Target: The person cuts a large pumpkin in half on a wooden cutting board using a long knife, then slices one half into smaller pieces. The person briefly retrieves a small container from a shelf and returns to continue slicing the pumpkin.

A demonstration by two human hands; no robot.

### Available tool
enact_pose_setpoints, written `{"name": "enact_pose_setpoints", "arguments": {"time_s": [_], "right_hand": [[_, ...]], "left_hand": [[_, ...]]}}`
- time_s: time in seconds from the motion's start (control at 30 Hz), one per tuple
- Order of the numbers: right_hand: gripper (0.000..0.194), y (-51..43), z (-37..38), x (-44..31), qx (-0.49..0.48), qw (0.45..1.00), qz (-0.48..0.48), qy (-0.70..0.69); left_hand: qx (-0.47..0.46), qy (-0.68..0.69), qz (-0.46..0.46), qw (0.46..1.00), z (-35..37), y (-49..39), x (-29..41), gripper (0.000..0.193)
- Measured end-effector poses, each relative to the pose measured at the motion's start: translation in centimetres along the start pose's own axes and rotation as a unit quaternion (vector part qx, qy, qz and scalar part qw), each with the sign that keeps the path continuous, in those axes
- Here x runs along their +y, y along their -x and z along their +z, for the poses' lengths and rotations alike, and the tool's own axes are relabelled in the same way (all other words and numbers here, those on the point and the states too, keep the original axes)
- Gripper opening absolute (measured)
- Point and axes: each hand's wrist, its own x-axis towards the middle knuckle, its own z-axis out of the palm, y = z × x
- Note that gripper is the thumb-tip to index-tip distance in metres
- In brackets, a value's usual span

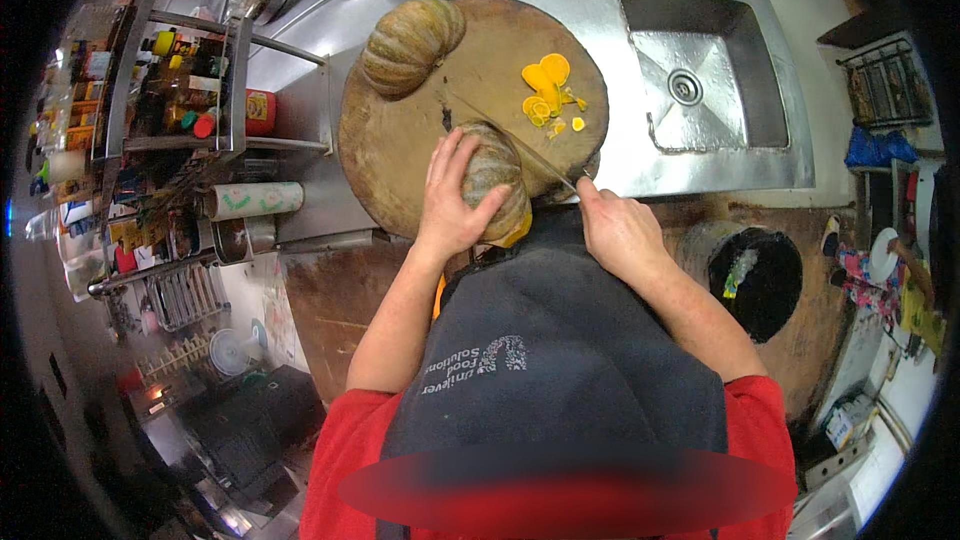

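On a round wooden chopping block [397, 157] lies a ribbed, green-brown pumpkin [495, 165], with a strip of orange flesh showing at its near end. My left hand [457, 199] presses on its left side, fingers spread over the rind. In my right hand [619, 225] is the handle of a long knife [536, 156]. Its blade runs up and left along the pumpkin's right side; whether it cuts into the rind I cannot tell. A second pumpkin piece [412, 45] rests at the block's far left. Orange pumpkin slices [547, 86] lie at the right.
A steel sink [697, 90] is set into the counter [592, 22] on the right. Below it stands a black-lined bin [754, 285]. A metal shelf [232, 142] with bottles borders the left. At the far right is another person [874, 277] with a white plate [885, 255].
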Motion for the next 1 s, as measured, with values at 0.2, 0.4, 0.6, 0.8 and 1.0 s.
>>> {"name": "enact_pose_setpoints", "arguments": {"time_s": [0.2,0.4,0.6,0.8,1.0], "right_hand": [[0.022,-0.1,-0.9,-2.6,0.02,0.996,-0.067,0.06],[0.025,-0.6,-0.3,-4.1,0.01,0.993,-0.055,0.099],[0.035,-1.0,-0.3,-5.3,-0.01,0.988,-0.029,0.154],[0.032,-2.2,-0.3,-5.5,-0.048,0.989,0.007,0.14],[0.037,-4.3,-2.4,-4.6,-0.142,0.985,0.04,0.093]], "left_hand": [[0.131,-0.042,0.014,0.99,-3.3,-2.9,-0.6,0.043],[-0.015,-0.112,0.237,0.965,-3.4,-12.3,-3.2,0.028],[-0.21,-0.13,0.205,0.947,-2.6,-14.3,-3.8,0.036],[-0.199,-0.085,0.237,0.947,-0.8,-14.9,-6.4,0.034],[-0.267,-0.051,0.2,0.941,1.4,-17.1,-6.8,0.037]]}}
